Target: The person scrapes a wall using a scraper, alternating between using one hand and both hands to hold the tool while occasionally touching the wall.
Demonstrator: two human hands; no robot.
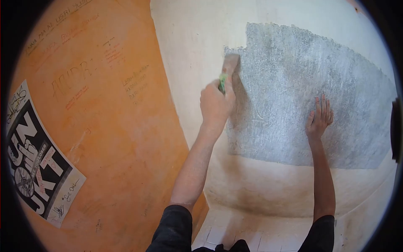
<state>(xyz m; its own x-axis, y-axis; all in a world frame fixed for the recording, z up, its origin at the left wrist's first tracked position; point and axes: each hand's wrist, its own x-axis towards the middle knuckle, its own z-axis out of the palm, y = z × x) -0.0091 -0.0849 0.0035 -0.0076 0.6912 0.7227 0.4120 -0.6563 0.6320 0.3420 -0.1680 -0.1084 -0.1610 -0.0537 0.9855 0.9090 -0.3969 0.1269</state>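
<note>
My left hand (215,103) is closed around the green handle of a scraper (230,64). Its flat blade points upward against the wall, at the left edge of a rough grey patch (281,84); the tool is slightly blurred. Most of the handle is hidden inside my fist. Farther right, my right hand (320,117) lies with fingers stretched out over the grey patch, holding nothing. Around the patch the wall (197,33) is cream white, and the patch's upper left border is ragged and stepped.
An orange wall (121,147) with handwriting meets the white one at a corner on the left. On it hangs a black-and-white poster (46,168). Below lies a pale tiled surface (252,235). A dark object (395,130) juts in at the right edge.
</note>
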